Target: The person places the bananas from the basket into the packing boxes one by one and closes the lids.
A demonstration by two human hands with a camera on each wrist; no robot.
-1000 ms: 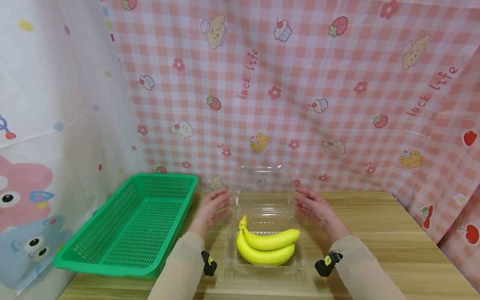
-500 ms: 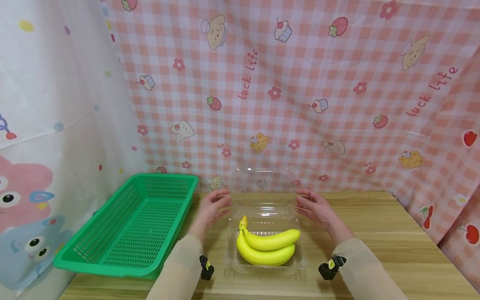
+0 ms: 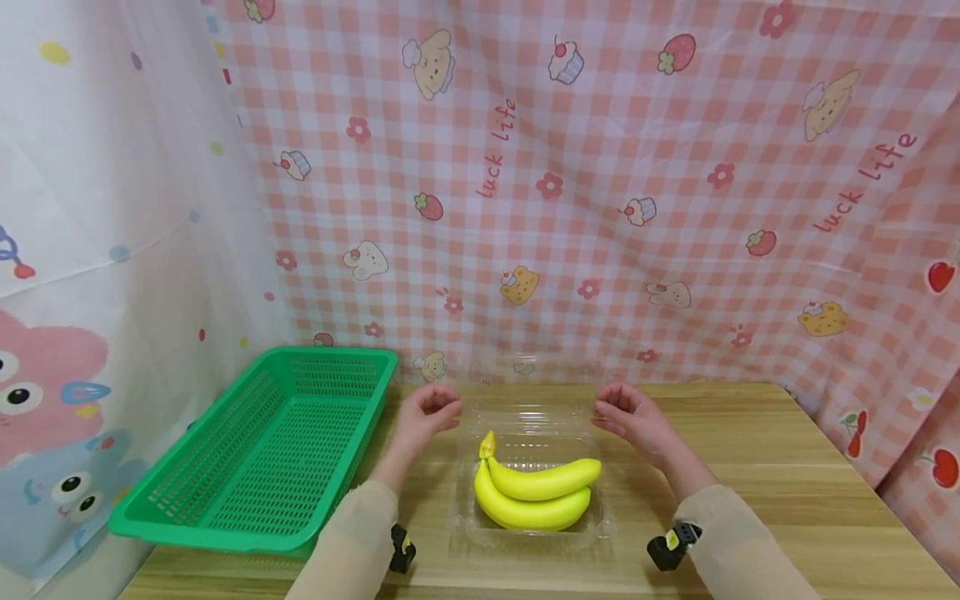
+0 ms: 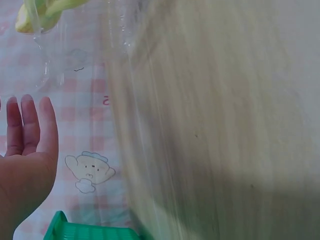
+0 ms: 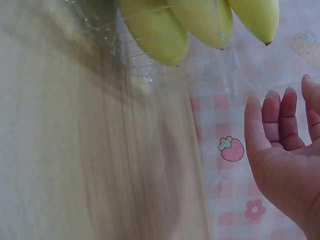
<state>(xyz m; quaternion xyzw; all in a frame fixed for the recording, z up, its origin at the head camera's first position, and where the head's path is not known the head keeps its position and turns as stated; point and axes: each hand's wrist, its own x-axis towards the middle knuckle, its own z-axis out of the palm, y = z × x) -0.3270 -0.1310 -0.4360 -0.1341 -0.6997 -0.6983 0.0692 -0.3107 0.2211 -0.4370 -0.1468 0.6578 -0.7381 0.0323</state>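
A bunch of yellow bananas [image 3: 536, 493] lies in a clear plastic clamshell box [image 3: 534, 537]. The raised transparent lid [image 3: 528, 408] stands behind the fruit, its outline hard to make out. Beside the lid's left edge is my left hand [image 3: 426, 412]; the left wrist view shows this hand [image 4: 30, 165] with fairly straight fingers near the plastic. My right hand [image 3: 633, 418] is at the opposite edge, and the right wrist view has the same hand [image 5: 285, 155] with its fingers loosely bent. Contact with the lid is hard to judge on either side.
A green slotted basket [image 3: 210, 542] stands on the wooden table [image 3: 765, 467] to the left of the box. A pink checked curtain [image 3: 675, 250] hangs behind the table, and a white printed curtain [image 3: 165, 208] hangs on the left.
The lid's top edge appears lower in the head view. Both hands have turned slightly, their fingers more bent and thumbs nearer the fingers. The bananas and basket have stayed put.
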